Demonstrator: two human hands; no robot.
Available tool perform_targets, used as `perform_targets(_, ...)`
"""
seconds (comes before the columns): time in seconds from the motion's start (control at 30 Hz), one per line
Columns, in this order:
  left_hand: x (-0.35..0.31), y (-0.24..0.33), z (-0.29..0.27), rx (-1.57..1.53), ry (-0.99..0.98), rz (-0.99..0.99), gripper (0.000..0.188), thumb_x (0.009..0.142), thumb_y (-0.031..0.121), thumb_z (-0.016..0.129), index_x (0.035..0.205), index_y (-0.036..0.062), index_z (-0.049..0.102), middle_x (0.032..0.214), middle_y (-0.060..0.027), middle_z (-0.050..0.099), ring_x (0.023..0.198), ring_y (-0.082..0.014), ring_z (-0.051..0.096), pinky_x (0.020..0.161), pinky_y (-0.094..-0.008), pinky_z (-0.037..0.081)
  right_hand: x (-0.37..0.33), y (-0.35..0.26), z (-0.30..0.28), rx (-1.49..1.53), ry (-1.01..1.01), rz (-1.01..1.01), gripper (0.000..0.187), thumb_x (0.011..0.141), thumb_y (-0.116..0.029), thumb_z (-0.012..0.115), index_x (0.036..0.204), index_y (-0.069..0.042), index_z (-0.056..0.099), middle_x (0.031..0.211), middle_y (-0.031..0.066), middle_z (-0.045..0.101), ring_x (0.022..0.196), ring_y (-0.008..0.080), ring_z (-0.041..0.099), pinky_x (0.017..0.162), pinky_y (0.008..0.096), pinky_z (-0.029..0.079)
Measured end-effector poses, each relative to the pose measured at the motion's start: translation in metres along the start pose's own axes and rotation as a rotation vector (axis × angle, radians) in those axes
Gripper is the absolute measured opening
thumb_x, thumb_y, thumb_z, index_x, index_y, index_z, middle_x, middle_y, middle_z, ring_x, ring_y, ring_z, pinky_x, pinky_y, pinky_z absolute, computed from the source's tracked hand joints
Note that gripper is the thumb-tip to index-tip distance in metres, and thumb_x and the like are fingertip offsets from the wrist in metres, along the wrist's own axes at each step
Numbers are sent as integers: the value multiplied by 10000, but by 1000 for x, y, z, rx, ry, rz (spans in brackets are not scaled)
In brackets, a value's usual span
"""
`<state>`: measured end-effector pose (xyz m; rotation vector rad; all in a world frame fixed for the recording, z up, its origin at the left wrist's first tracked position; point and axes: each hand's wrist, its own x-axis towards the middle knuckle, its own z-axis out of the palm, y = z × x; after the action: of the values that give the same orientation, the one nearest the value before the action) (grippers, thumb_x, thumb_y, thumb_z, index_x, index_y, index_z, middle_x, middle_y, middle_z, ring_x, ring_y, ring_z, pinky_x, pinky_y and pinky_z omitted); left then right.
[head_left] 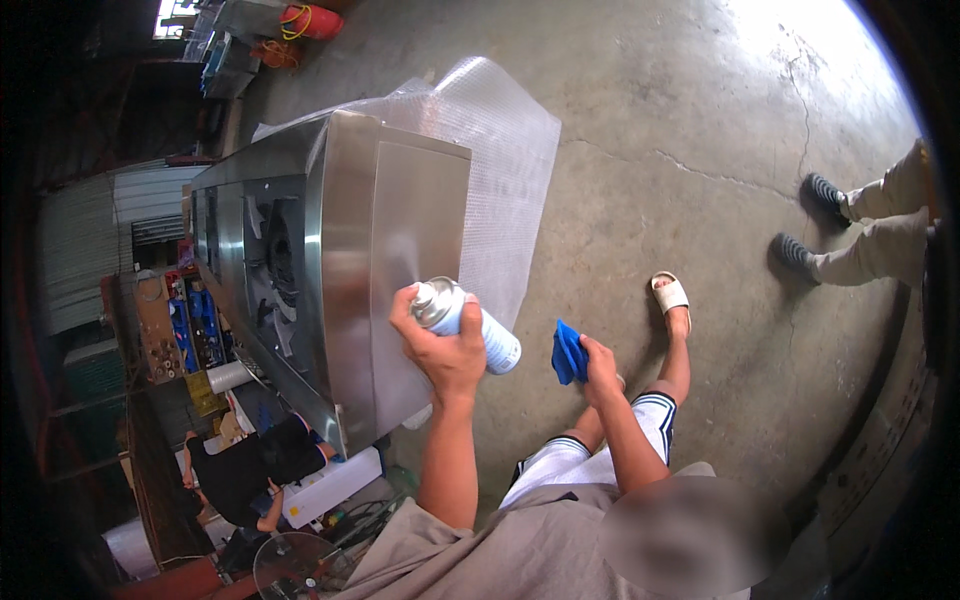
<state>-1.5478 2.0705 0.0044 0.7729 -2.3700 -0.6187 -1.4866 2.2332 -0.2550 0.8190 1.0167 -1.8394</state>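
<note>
My left hand (447,352) is shut around a white spray can (490,335) with a silver top, a finger on its nozzle. The nozzle points at the side panel of a large stainless steel cabinet (415,230), and a faint mist shows on the panel just above the can. My right hand (601,366) grips a crumpled blue cloth (568,353), held lower and to the right of the can, away from the cabinet.
A bubble wrap sheet (515,150) lies under and behind the cabinet on the cracked concrete floor (690,130). Another person's legs (870,225) stand at the right. A person in black (250,462) crouches lower left by a white box (335,485). Shelves and clutter line the left.
</note>
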Motion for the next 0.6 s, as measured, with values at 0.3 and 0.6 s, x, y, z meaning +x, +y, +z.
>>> perform_targets(0.3,10,9,21,-10,-29,93,671,809,245,785,1342,63,421,1150,-182,575,1032,-324,627,915,-460,510,6,-14,-3,50,14,27,347,1038,-329,592,1097,-12,719,973,65,721,840,170,653,811,319,505)
perform_targets(0.6,-38,-12,-32,-92,4,135,701,813,219,808,1352,58,389,1138,-200,614,930,-308,651,841,-447,549,-20,-85,35,193,-248,34,376,1021,-362,642,1182,-24,672,1079,109,725,978,192,706,786,362,582)
